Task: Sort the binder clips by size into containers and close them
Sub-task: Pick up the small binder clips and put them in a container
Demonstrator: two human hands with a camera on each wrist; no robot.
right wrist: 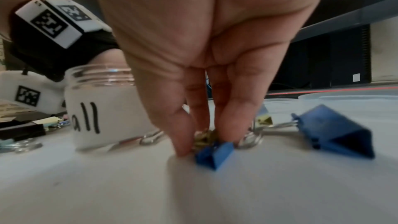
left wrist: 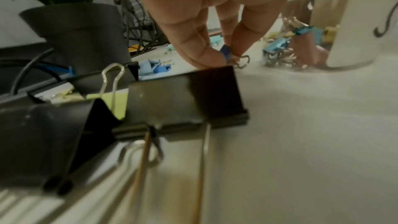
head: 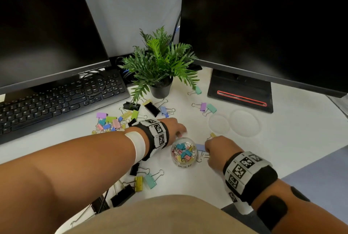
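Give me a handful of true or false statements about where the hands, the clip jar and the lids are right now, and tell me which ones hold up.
1. The clear jar holding small clips has no lid on it. True.
2. The right hand pinches a small blue binder clip at the desk surface. True.
3. The left hand holds a large black clip. False: it pinches a small blue clip; the large black clip lies untouched on the desk.
4. Both clear lids are stacked on the keyboard. False: they lie side by side on the desk near the monitor stand.
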